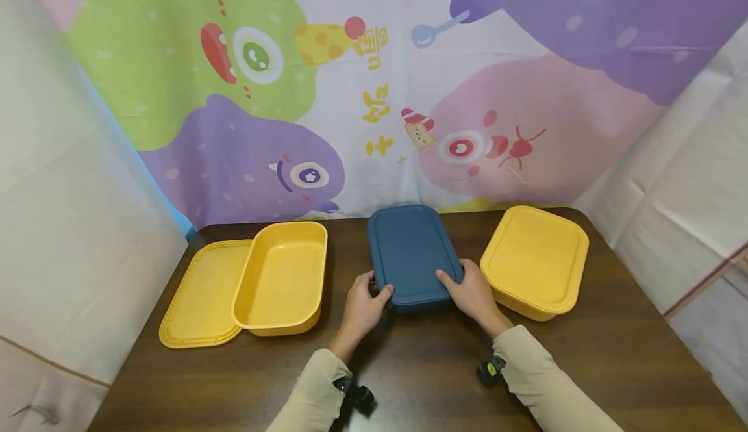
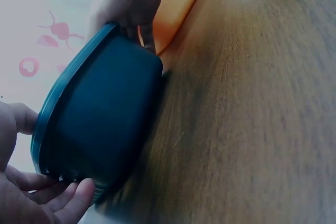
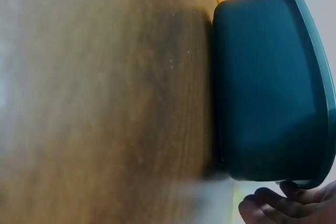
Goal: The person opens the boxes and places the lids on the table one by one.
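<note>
A dark blue lidded food container (image 1: pixel 413 256) is at the back middle of the table, its lid on top. My left hand (image 1: pixel 363 305) grips its near left corner, thumb on the lid's edge and fingers against the side. At the near right corner my right hand (image 1: pixel 474 292) holds it likewise, thumb on top. The left wrist view shows the container's front wall (image 2: pixel 105 103) between both hands, with left fingers curled under the lid's rim. In the right wrist view the base seems to touch the table; part of the right hand (image 3: pixel 286 205) is cut off.
To the left, an open yellow container (image 1: pixel 280 282) overlaps a loose yellow lid (image 1: pixel 204 295). A yellow container with its lid on (image 1: pixel 534 260) stands just right of my right hand. Behind the brown table (image 1: pixel 409 367) hangs a cartoon-printed cloth (image 1: pixel 374 185).
</note>
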`<control>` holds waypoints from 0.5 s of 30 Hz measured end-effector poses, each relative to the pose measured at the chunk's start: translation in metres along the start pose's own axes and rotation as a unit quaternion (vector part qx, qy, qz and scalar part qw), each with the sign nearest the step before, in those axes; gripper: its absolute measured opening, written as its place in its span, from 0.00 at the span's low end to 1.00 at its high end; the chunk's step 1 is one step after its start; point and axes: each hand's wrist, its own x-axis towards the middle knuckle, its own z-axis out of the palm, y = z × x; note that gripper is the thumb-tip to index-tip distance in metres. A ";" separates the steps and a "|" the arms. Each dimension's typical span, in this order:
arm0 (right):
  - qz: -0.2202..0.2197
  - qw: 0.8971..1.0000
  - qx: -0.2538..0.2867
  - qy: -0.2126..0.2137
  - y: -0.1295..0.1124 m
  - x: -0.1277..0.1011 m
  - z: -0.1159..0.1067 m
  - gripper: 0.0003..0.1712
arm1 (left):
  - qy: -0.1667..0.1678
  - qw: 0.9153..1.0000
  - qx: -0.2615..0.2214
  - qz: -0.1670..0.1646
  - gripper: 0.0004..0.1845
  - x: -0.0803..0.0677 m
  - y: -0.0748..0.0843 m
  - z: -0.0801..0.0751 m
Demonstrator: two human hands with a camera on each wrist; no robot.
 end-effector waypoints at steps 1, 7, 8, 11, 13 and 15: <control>0.000 1.000 0.000 0.001 0.000 -0.001 -0.001 0.36 | -0.001 1.000 -0.001 0.001 0.28 0.000 0.000 0.000; -0.012 1.000 0.002 0.005 0.003 -0.007 -0.004 0.37 | -0.002 1.000 -0.008 0.008 0.28 -0.001 0.001 -0.002; -0.015 1.000 0.000 0.006 0.003 -0.008 -0.005 0.37 | -0.002 1.000 -0.008 0.010 0.28 -0.002 0.001 -0.002; -0.017 1.000 -0.008 0.007 0.004 -0.011 -0.006 0.37 | -0.004 1.000 -0.009 0.015 0.28 -0.002 0.001 -0.003; -0.018 1.000 -0.011 0.007 0.005 -0.013 -0.007 0.37 | -0.008 1.000 -0.010 0.015 0.28 -0.003 0.001 -0.003; -0.018 1.000 -0.013 0.007 0.006 -0.016 -0.009 0.37 | -0.013 1.000 -0.009 0.019 0.28 -0.003 0.002 -0.002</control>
